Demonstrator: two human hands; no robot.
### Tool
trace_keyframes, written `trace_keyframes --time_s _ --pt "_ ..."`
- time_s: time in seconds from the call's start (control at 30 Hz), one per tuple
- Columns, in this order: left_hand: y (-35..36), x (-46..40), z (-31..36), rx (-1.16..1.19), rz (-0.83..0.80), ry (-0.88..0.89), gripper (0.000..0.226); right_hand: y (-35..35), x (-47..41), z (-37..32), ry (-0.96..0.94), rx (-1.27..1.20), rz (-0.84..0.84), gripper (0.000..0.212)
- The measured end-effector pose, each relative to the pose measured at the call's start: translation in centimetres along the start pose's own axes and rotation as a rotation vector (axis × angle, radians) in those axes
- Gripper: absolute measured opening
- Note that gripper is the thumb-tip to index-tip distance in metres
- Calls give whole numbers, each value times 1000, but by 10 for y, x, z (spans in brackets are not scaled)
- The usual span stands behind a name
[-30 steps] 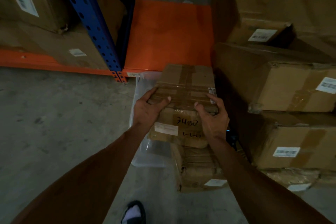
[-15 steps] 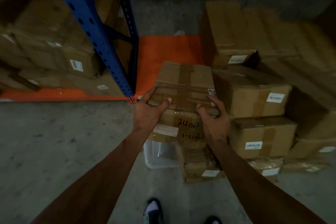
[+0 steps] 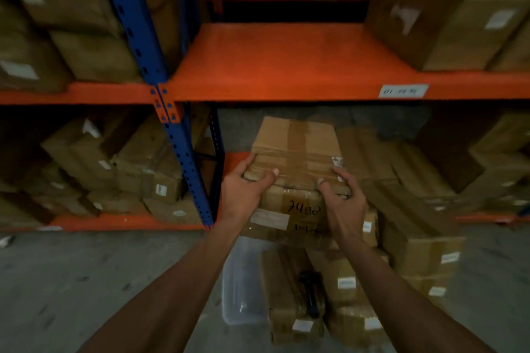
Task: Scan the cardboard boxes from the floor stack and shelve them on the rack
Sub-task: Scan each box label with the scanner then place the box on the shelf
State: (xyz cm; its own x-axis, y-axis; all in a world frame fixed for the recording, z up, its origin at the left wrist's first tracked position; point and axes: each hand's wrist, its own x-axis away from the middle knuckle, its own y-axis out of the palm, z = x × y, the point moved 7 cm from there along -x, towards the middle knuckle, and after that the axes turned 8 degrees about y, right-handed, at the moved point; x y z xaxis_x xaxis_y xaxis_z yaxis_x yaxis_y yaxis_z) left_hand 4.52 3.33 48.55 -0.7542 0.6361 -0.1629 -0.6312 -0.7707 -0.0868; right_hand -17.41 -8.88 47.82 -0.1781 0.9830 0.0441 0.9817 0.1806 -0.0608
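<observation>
We hold one cardboard box [image 3: 295, 152] in the air in front of the rack [image 3: 286, 92], below the edge of the orange shelf [image 3: 281, 60] and above the floor stack [image 3: 315, 289]. The left hand [image 3: 243, 189] grips the near left corner and the right hand [image 3: 341, 198] grips the near right corner; on both, the fingers are curled around the box edge with the thumbs pressed on its taped top. We judge the task to be partly done: this box is lifted but not yet shelved, and several boxes remain on the floor. Whether it has been scanned cannot be told. The box lies level, its long axis pointing away from us toward the rack, its handwritten face toward us.
</observation>
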Motion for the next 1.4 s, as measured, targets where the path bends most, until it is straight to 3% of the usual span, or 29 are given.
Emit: trace_keyframes --time_s 0.3,0.6,0.83,1.13,1.27,1.4 --pt "12 -1 167 15 13 260 75 -41 5 -146 -226 -96 19 43" --pt "-29 -36 243 32 139 405 60 4 -15 -233 -373 -112 -80 38" --pt "-84 -117 233 -31 225 423 56 106 -61 -251 -413 -140 -140 42" --pt "-133 -279 153 -49 201 310 60 258 -157 -231 -342 -86 -168 39" --pt "-146 -326 119 -17 219 281 57 305 -188 -217 -363 -73 -163 33" --pt "-149 -368 112 -130 172 326 57 334 -213 -222 -426 -4 -150 37"
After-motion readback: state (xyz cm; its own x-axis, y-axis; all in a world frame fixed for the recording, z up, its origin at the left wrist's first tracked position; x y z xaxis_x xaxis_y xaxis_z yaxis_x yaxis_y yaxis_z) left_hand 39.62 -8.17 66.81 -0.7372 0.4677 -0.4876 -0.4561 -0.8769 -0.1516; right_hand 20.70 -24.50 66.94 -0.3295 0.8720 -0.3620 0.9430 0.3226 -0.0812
